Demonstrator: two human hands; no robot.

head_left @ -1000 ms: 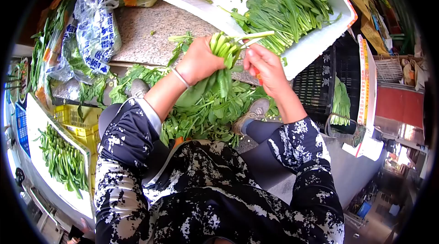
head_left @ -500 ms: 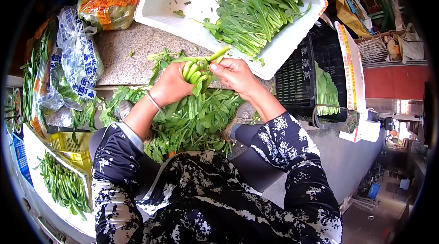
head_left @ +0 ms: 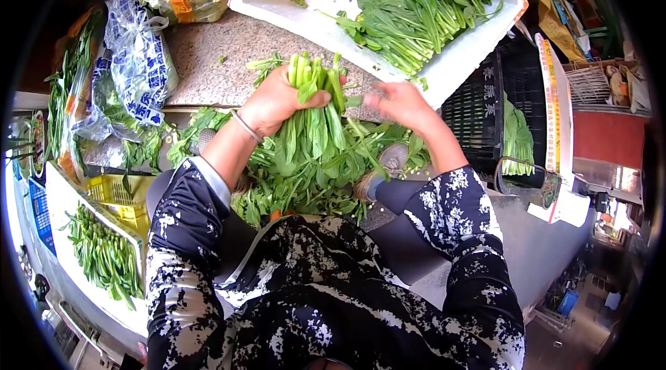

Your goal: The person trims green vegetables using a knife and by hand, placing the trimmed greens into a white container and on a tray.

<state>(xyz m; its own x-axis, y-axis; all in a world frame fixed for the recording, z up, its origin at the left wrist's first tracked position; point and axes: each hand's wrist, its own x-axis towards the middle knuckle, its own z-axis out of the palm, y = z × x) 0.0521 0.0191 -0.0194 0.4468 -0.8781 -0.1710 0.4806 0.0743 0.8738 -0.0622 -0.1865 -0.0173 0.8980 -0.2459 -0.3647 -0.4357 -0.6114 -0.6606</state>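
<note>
My left hand (head_left: 276, 101) is wrapped round a bunch of leafy green stems (head_left: 316, 117), cut ends up and leaves hanging down. Just right of the bunch is my right hand (head_left: 399, 103), its fingertips smeared by motion. A short green piece lies by those fingertips, and what they hold, if anything, cannot be made out. Below the hands, a pile of loose leaves (head_left: 298, 186) covers the ground between my shoes. A white foam box (head_left: 312, 13) above holds a heap of greens (head_left: 423, 9) on its right side.
At the upper left are plastic bags (head_left: 139, 58) of vegetables on a stone slab (head_left: 208, 58). A black crate (head_left: 475, 106) with greens stands at the right. Another white box (head_left: 62, 231) of greens and a yellow crate (head_left: 114, 193) are at the lower left.
The bunch in my left hand now hangs more upright. My right hand has moved away from the stems to the right. The view has shifted back and forth.
</note>
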